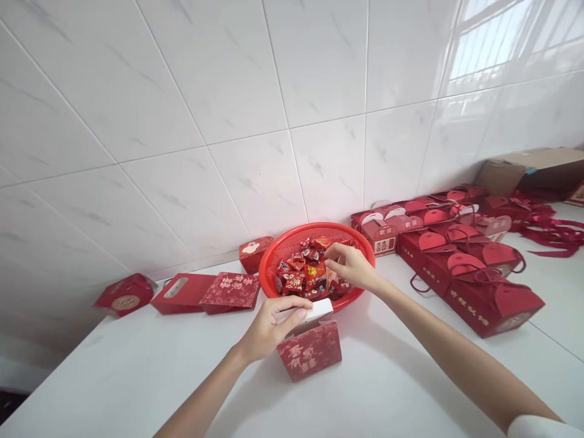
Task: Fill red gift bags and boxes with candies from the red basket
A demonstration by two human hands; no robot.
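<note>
My left hand [276, 325] is closed on the raised white-edged flap of a small red gift box [310, 351], thumb on the near side and fingers behind. The box is open at the top and stands tilted on the table, its front printed with pale characters. Just beyond it sits a round red plastic basket [364, 248] filled with wrapped candies [314, 272], mostly red, some dark. Over the basket's right side reaches my right hand [351, 264]. Its fingers are bent, with thumb and forefinger apart beside the candies; nothing is visible between them.
Red handled boxes [469, 292] stand in rows at the right, before a cardboard box [524, 170] and dark red ribbons [559, 234]. More red boxes [230, 291] lie left of the basket. A tiled wall [228, 121] closes off the back of the white table [150, 371].
</note>
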